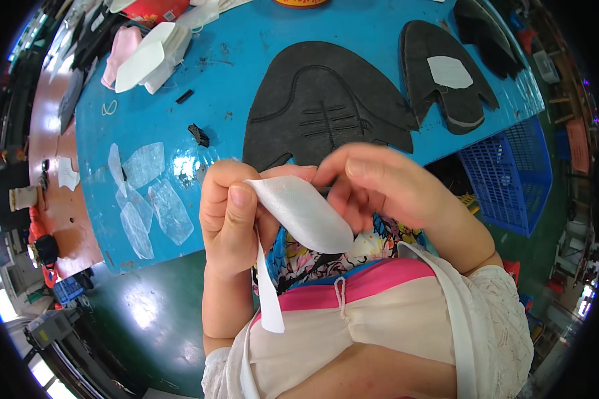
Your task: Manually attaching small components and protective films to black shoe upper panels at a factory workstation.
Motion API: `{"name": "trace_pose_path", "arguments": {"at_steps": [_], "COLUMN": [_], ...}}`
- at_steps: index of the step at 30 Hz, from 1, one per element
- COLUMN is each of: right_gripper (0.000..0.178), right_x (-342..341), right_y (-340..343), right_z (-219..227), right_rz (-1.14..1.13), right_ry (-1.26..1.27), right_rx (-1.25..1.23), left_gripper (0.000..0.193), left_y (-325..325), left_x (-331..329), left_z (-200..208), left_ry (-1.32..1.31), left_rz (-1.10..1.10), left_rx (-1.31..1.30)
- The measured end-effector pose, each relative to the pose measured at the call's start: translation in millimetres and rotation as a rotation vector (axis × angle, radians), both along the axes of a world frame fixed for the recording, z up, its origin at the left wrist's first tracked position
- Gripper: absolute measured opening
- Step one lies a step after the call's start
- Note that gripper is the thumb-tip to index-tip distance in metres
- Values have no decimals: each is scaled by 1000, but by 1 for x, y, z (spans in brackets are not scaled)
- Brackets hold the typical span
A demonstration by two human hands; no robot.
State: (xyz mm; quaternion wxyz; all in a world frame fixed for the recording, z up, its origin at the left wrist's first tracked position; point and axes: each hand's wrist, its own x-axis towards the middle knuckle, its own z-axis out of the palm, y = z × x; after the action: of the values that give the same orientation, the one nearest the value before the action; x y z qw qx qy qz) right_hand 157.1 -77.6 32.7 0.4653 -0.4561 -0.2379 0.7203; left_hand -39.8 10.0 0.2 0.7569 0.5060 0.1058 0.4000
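My left hand (229,209) is closed, thumb and curled fingers pinching a white shiny curved piece (303,214) at its upper left end. The piece looks like satin cloth and bulges toward my right hand. From below my left thumb hangs a narrow white strip (267,299); whether it belongs to the same piece I cannot tell. My right hand (379,183) is close by the piece's right side, fingers loosely bent and apart, nothing visible in them. Its forefinger reaches toward the left fingertips. Both hands are above my lap, at the table's near edge.
On the blue table (226,86) lie a large black shoe-upper-shaped piece (326,100), a smaller black piece (422,73) with a white patch, clear film pieces (171,209) and a stack of white pieces (156,56). A blue crate (512,176) stands at the right.
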Motion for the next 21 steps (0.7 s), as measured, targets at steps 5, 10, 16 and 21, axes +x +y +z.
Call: {"name": "trace_pose_path", "arguments": {"at_steps": [5, 10, 16, 21], "right_gripper": [23, 19, 11, 12], "right_x": [-10, -8, -2, -16], "right_y": [-3, -4, -3, 1], "right_z": [-5, -4, -5, 0], "right_rz": [47, -54, -242, -231], "right_ry": [259, 128, -217, -306], "right_rx": [-132, -32, 204, 428], "left_gripper": [22, 23, 18, 46], "left_y": [6, 2, -8, -24], "left_x": [-4, -9, -14, 9], "left_z": [-5, -11, -5, 23], "left_ry": [22, 80, 467, 582], "left_rz": [18, 55, 633, 467], "left_rx": [95, 48, 214, 1009]}}
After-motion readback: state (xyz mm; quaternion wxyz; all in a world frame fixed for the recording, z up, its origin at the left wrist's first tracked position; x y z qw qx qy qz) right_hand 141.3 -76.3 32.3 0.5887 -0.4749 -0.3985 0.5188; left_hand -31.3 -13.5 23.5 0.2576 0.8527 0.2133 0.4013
